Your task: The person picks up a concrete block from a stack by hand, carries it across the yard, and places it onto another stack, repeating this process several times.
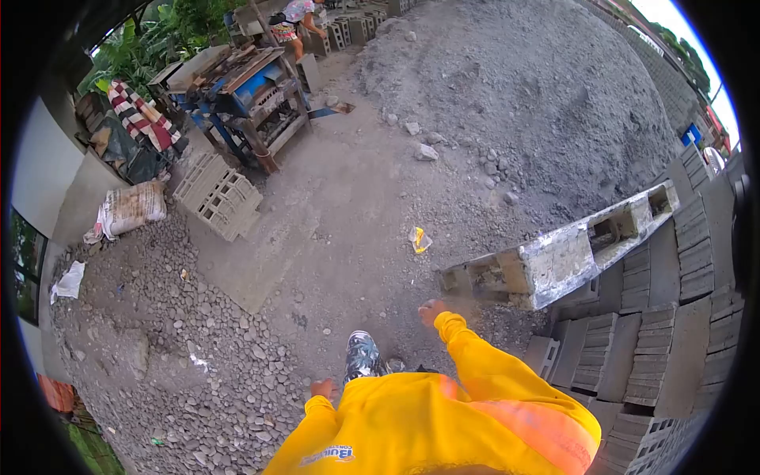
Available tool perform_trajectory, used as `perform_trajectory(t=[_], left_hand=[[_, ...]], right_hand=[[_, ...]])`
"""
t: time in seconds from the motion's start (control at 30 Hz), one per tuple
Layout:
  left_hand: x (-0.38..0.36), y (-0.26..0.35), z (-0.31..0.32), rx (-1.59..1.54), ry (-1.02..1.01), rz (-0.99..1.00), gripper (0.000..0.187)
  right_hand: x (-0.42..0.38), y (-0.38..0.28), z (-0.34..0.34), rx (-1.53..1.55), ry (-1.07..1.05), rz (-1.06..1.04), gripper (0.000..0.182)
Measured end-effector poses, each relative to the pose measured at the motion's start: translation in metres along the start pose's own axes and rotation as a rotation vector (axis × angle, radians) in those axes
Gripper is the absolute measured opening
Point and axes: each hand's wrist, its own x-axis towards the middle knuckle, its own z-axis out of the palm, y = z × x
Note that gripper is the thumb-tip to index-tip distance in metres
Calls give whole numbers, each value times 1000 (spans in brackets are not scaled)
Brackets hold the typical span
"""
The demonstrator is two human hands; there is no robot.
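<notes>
My right hand (pixel 431 311) hangs in front of me at the end of a yellow sleeve, near the lower end of a long, grey, weathered trough-like piece with square openings (pixel 558 269). A gap seems to lie between them. Down by my left side is my left hand (pixel 323 388), close to my patterned trouser leg (pixel 362 356) and over the gravel. No object shows in either hand. Both are small in the view, and their fingers are too indistinct to tell how they are held.
Stacked concrete blocks (pixel 657 348) line the right side. A large grey sand heap (pixel 522 87) rises ahead. Gravel (pixel 214 348) spreads on the left, near block pieces (pixel 218 196) and a sack (pixel 131 210). Beyond stands a blue-framed workbench (pixel 245 95). Another person (pixel 297 20) bends by blocks.
</notes>
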Motion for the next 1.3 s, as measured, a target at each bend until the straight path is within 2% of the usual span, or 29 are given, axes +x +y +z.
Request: perform_trajectory(t=[0.1,0.17,0.27,0.3,0.33,0.37,0.43,0.5,0.57,0.6,0.63,0.7,0.77,0.83,0.9,0.97,1.07,1.1,1.13,1.2,1.3], left_hand=[[31,96,-6,-8,1,-1,37],[63,160,-15,7,2,18,37],[121,261,-29,-45,11,3,37],[143,277,-36,-72,20,-26,36],[193,298,-44,61,51,9,37],[189,341,-43,-31,79,34,33],[182,434,-43,-130,72,109,29],[211,526,-46,-8,-26,96,29],[203,629,-33,117,10,264,31],[217,675,-26,271,6,320,31],[216,721,-16,232,-14,391,31],[247,794,10,274,34,466,32],[285,855,40,262,28,478,33],[288,916,72,244,-11,459,34],[281,976,105,202,-35,448,36],[269,1001,130,166,-53,413,37],[250,1063,148,213,-109,208,40],[246,1082,149,199,-95,203,39],[242,1101,149,183,-88,195,38],[249,1127,156,140,-55,202,36],[284,1165,160,84,36,230,34]], right_hand=[[66,-85,-17,-246,234,-212,31],[116,-115,-33,-297,226,-141,34],[187,-118,-54,-191,44,81,36],[201,-110,-63,-173,-29,188,37],[177,-140,-85,-116,-103,308,36],[172,-154,-106,-63,-183,432,35],[175,-155,-139,-78,-303,451,36],[148,-186,-158,204,-108,509,30],[137,-248,-199,477,116,529,26],[161,-225,-206,536,161,513,29],[190,-193,-213,594,205,494,40],[231,-172,-227,683,15,632,39],[239,-231,-237,469,118,657,35],[270,-261,-265,48,19,533,32],[312,-280,-305,-50,-9,500,32],[354,-298,-352,21,-16,541,32],[441,-357,-433,429,78,676,33],[476,-377,-461,496,123,663,34],[512,-398,-493,520,173,599,30],[575,-466,-558,350,205,404,40],[680,-572,-639,324,268,154,40]])
